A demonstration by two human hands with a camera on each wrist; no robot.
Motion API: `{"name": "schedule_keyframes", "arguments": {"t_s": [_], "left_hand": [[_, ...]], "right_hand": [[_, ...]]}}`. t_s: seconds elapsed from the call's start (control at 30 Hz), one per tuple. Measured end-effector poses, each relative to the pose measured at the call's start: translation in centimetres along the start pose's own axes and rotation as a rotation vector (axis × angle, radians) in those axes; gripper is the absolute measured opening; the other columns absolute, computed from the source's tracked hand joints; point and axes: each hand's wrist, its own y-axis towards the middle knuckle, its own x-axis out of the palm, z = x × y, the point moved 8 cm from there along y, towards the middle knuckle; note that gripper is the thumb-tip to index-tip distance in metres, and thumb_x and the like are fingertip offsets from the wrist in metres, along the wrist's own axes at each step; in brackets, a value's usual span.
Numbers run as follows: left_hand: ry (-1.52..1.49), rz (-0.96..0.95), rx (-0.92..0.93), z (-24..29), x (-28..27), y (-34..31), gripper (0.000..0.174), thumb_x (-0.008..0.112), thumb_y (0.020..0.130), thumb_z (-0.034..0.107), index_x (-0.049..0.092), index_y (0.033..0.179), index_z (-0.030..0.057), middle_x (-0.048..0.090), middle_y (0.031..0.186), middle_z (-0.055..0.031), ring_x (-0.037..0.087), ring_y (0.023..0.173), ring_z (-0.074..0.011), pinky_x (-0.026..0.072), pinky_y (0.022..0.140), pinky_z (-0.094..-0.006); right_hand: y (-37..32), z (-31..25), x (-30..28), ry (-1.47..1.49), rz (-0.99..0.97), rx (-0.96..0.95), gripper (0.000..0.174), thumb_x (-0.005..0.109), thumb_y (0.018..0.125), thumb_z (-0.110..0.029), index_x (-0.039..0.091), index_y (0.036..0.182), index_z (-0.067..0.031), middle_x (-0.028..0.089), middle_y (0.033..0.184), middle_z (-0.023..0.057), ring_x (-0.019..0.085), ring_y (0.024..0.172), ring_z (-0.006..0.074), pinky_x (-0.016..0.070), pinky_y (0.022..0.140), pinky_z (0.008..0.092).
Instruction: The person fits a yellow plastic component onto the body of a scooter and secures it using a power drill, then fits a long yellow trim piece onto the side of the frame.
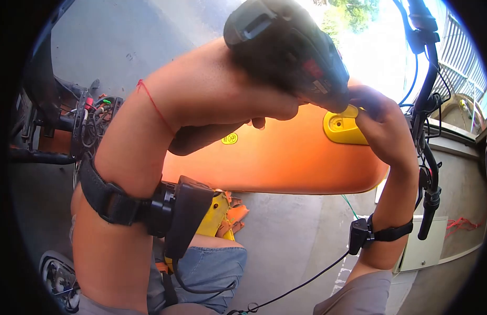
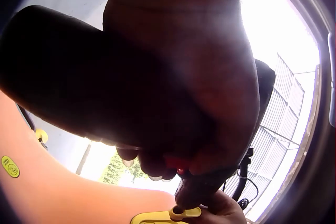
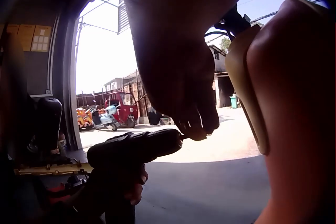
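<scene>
A dark cordless drill [image 1: 291, 58] is gripped in my left hand [image 1: 264, 100], its nose aimed right in the head view. Fingers of that hand [image 3: 137, 184] wrap its handle in the right wrist view. My right hand [image 1: 382, 121] is right at the drill's tip and pinches a small yellow piece [image 2: 185, 213] with a round hole. Close under it, a yellow plate [image 1: 340, 128] with a recessed hole is set on a large orange shell [image 1: 264, 163]. The bit's tip is mostly hidden by the fingers.
Black handlebars [image 1: 430, 79] with cables stand at the right. Bundled wires [image 1: 99, 118] and a dark frame are at the left. Broken yellow and orange parts [image 1: 222, 215] lie below the shell. Outside the doorway stand a red three-wheeler [image 3: 123, 108] and a light-blue scooter [image 3: 106, 118].
</scene>
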Motion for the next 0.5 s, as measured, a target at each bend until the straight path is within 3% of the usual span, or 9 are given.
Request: {"name": "schedule_keyframes", "arguments": {"t_s": [0.03, 0.07, 0.13, 0.17, 0.27, 0.37, 0.5], "left_hand": [[-0.033, -0.017, 0.021, -0.1, 0.0, 0.1, 0.032, 0.075, 0.081, 0.008, 0.069, 0.112, 0.0025, 0.072, 0.095, -0.0074, 0.070, 0.081, -0.0153, 0.0593, 0.067, -0.0299], [-0.065, -0.033, 0.042, -0.1, 0.1, 0.3, 0.032, 0.075, 0.081, 0.009, 0.069, 0.112, 0.0026, 0.072, 0.095, -0.0069, 0.070, 0.080, -0.0150, 0.0592, 0.066, -0.0300], [-0.116, -0.011, 0.024, -0.8, 0.2, 0.6, 0.032, 0.074, 0.081, 0.009, 0.069, 0.111, 0.0028, 0.072, 0.094, -0.0061, 0.069, 0.079, -0.0143, 0.0592, 0.066, -0.0300], [-0.151, 0.005, 0.005, -1.4, 0.3, 0.8, 0.031, 0.073, 0.081, 0.009, 0.070, 0.111, 0.0031, 0.072, 0.093, -0.0054, 0.068, 0.078, -0.0136, 0.0591, 0.066, -0.0299], [-0.205, 0.019, -0.025, -2.8, 0.8, 1.8, 0.038, 0.067, 0.072, 0.013, 0.069, 0.110, 0.0056, 0.070, 0.090, -0.0073, 0.066, 0.075, -0.0177, 0.0575, 0.066, -0.0317], [-0.216, 0.021, -0.053, -4.6, 1.0, 2.2, 0.033, 0.072, 0.076, 0.010, 0.070, 0.108, 0.0037, 0.071, 0.092, -0.0051, 0.066, 0.075, -0.0126, 0.0585, 0.064, -0.0297], [-0.222, -0.005, -0.044, -5.4, 1.6, 2.7, 0.034, 0.073, 0.075, 0.011, 0.070, 0.108, 0.0038, 0.071, 0.092, -0.0055, 0.067, 0.075, -0.0138, 0.0583, 0.064, -0.0299]], "right_hand": [[0.1, -0.2, 0.3, -0.021, -0.090, -0.029, 0.033, 0.054, 0.087, 0.007, 0.065, 0.117, 0.0000, 0.069, 0.103, 0.0118, 0.067, 0.098, 0.0215, 0.0517, 0.091, 0.0328], [0.1, -0.3, 0.6, -0.030, -0.101, -0.025, 0.033, 0.054, 0.087, 0.007, 0.065, 0.117, 0.0000, 0.069, 0.103, 0.0118, 0.067, 0.098, 0.0215, 0.0517, 0.091, 0.0328], [-0.1, 0.3, 0.8, 0.156, -0.045, 0.066, 0.032, 0.063, 0.085, 0.004, 0.066, 0.116, 0.0002, 0.068, 0.105, 0.0118, 0.067, 0.096, 0.0231, 0.0510, 0.089, 0.0335], [0.4, 1.2, 0.5, 0.041, -0.042, 0.133, 0.034, 0.070, 0.082, 0.001, 0.065, 0.115, 0.0002, 0.068, 0.103, 0.0128, 0.067, 0.095, 0.0231, 0.0509, 0.087, 0.0341], [1.2, 1.8, 0.3, -0.049, 0.006, 0.106, 0.031, 0.070, 0.082, 0.000, 0.066, 0.113, -0.0002, 0.069, 0.097, 0.0126, 0.067, 0.091, 0.0211, 0.0514, 0.084, 0.0334], [1.5, 2.4, 0.9, -0.182, -0.083, 0.200, 0.025, 0.070, 0.081, -0.001, 0.069, 0.106, -0.0002, 0.071, 0.088, 0.0119, 0.068, 0.085, 0.0209, 0.0519, 0.081, 0.0334], [2.2, 1.4, 1.7, -0.334, -0.174, 0.180, 0.020, 0.069, 0.079, -0.001, 0.072, 0.099, -0.0003, 0.072, 0.082, 0.0113, 0.068, 0.078, 0.0221, 0.0520, 0.078, 0.0329]]}}
